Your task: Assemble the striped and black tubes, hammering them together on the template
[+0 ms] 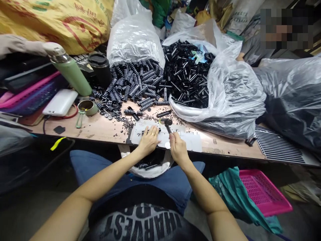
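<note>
My left hand (148, 140) rests on a white pad (190, 142) at the table's near edge, fingers closed over a short black tube (150, 130) lying flat. My right hand (177, 146) is wrapped round the handle of a small black hammer (166, 122), whose head stands just right of the tube and above the pad. Small black beads (129, 124) lie scattered about the pad. A heap of black-and-white ribbed tubes (136, 85) spills from a clear bag behind it. Beside that, an open bag holds plain black tubes (187, 73).
A green flask (71, 72), a black cup (100, 68), a white power bank (60, 102) and a small metal cup (86, 107) stand at the left. Big plastic bags (288, 93) crowd the right. A bag with finished pieces (147, 165) hangs at my lap. A pink basket (263, 192) lies on the floor.
</note>
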`<state>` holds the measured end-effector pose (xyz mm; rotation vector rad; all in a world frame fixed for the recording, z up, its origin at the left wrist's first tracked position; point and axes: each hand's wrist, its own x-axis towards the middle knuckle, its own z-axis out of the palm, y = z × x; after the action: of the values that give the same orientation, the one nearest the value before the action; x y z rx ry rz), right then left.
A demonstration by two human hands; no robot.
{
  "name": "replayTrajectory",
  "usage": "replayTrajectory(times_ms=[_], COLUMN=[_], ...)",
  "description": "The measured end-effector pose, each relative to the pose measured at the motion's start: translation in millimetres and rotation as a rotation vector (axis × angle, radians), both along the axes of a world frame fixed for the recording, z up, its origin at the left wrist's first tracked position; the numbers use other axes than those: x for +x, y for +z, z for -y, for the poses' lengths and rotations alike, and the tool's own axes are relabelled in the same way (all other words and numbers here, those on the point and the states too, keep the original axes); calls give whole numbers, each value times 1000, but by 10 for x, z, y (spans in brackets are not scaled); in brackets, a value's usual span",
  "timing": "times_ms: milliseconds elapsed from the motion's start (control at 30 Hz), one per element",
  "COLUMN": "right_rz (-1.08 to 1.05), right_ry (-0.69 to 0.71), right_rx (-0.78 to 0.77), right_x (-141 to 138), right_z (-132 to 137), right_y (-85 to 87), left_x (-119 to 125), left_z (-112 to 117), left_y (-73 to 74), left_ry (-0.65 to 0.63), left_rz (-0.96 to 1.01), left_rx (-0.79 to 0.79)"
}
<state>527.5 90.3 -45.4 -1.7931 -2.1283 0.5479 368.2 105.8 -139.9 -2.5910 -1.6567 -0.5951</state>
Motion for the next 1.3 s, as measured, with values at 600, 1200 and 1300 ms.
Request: replayTrajectory(times_ms=[600, 1200, 1300], right_rz=[286, 99, 20], right_ry=[-40, 89, 138], right_rx=[-167, 201, 177], right_x=[122, 91, -32], right_z=[-166, -706, -743], right_y=[-188, -455, -428], left_x=[-86, -1533, -1435], left_z=[-26, -961, -789], left_y=[27, 160, 115], left_ry=[103, 212, 188], left_rz=[121, 226, 540], left_rx=[-62, -156, -81])
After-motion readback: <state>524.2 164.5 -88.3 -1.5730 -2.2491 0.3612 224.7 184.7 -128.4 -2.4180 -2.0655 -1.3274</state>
